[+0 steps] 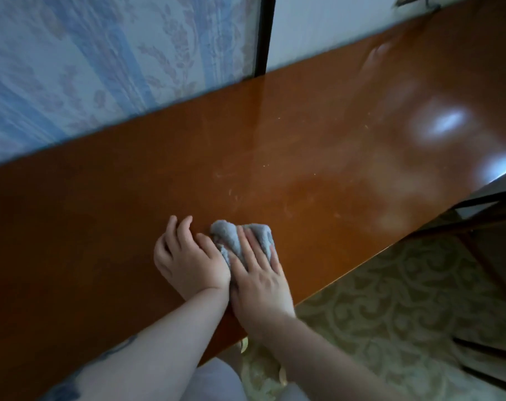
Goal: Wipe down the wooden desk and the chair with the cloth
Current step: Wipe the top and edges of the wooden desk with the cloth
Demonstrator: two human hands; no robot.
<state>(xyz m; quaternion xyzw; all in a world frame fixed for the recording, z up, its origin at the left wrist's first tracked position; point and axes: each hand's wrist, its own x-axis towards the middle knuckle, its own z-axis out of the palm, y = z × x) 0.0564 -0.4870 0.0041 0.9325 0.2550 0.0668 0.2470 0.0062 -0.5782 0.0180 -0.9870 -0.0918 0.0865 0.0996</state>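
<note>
Pressing cloth (240, 238) flat under right hand (257, 273), left hand (188, 256) flat beside. Smudges on wooden desk (304, 175) toward 1 o'clock; chair unwiped, apparently.

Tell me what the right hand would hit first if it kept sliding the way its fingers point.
Nothing nearby: past the right hand and cloth lies bare desk, then probably the wall behind it.

Glossy orange-brown desk (165, 180); grey cloth (231, 238); pale blue floral curtain (101, 59); green-beige scrolled carpet (390, 299); dark chair (486, 235).
</note>
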